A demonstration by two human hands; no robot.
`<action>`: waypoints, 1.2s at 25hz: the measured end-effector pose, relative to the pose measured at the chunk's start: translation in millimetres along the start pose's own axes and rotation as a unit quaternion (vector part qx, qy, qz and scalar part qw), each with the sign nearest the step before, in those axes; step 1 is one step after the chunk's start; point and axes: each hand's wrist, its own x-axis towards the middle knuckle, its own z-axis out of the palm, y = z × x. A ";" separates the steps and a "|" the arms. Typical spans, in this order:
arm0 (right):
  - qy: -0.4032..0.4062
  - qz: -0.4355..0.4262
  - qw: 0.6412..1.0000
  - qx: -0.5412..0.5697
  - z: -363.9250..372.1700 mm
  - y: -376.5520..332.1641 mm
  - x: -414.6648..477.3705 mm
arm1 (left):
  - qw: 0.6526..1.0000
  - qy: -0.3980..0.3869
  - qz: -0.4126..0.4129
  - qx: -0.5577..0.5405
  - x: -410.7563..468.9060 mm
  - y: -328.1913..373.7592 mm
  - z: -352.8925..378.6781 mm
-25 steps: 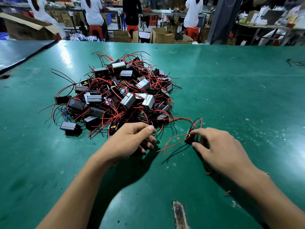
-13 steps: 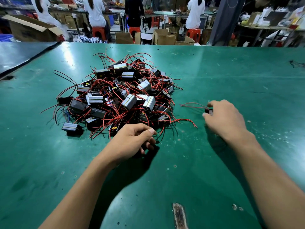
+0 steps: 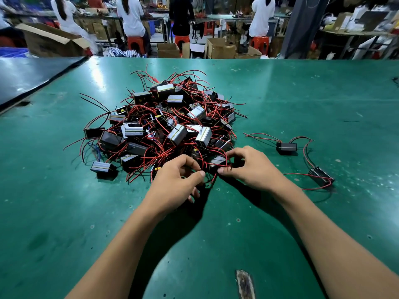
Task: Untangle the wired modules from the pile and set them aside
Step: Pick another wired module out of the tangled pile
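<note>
Tangled pile of small black box-shaped modules with red wires [image 3: 168, 126] sits mid-left on the green matte table [image 3: 323, 93]. Both my hands are at its near edge.

Left hand [image 3: 176, 182]: fingers curled under, thumb out toward the red leads. Knuckles hide the palm side, so I can't tell if it actually grips any wire.

Right hand [image 3: 253, 169]: forefinger and thumb curved round a near-edge black module [image 3: 216, 161], pinching it, with a red lead crossing at the thumb tip. That module lies in the tangle, touching its neighbours.

Two modules lie right of the pile, apart from it. The first freed black module [image 3: 286, 147] has red and black leads looping off both ends. The second freed black module [image 3: 320, 175] is nearer me and further right, lying diagonal, with red leads trailing toward my right forearm.

Worn bare patch [image 3: 244, 283] near the table's front edge. Behind: people in white tops [image 3: 130, 16] at benches, open cardboard boxes [image 3: 220, 48], red stools [image 3: 135, 43].
</note>
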 end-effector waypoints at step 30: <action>0.060 0.071 0.991 0.093 -3.4 -72.0 38.1 | 0.983 -0.152 0.009 0.104 -3.7 7.0 -12.4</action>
